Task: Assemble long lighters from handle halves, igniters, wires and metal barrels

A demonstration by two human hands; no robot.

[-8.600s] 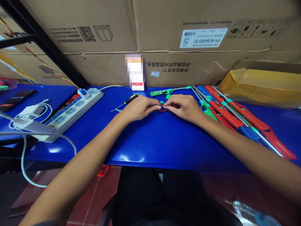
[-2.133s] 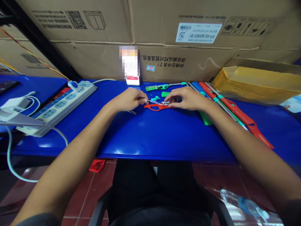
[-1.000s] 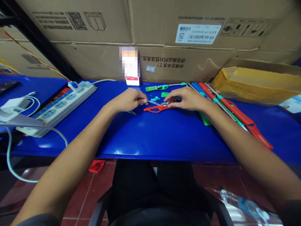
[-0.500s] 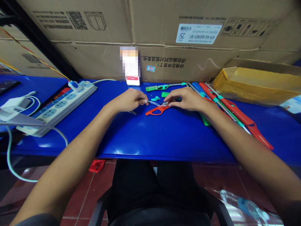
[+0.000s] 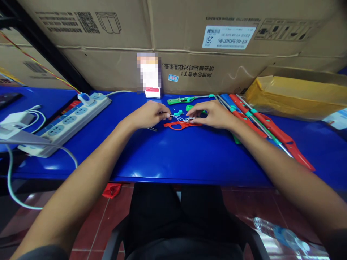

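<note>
My left hand [image 5: 153, 115] pinches the end of thin white wires [image 5: 177, 117] between thumb and fingertips. The wires run right to a small pale part [image 5: 190, 118] at the fingertips of my right hand [image 5: 217, 115], which is closed on it. Under the wires lies a red lighter shell [image 5: 173, 126] with a trigger loop; its right end passes under my right fingers. Just behind the wires is a small teal-green plastic piece [image 5: 179, 113]. A green lighter shell [image 5: 189, 108] is partly hidden by my right hand. A dark thin rod [image 5: 153, 129] lies beside my left wrist.
Farther back lies an opened green lighter [image 5: 180, 101] with a metal tube. Red lighters [image 5: 279, 131] and other long parts lie right. A lit phone [image 5: 153, 92] leans on a cardboard box [image 5: 114, 68]. At left is a power strip [image 5: 69, 121]; at right, a yellow-taped box [image 5: 295, 97].
The red lighter shell has turned to lie more level and slid slightly left. My right fingers have shifted a little, while my left hand stays nearly still on the wires.
</note>
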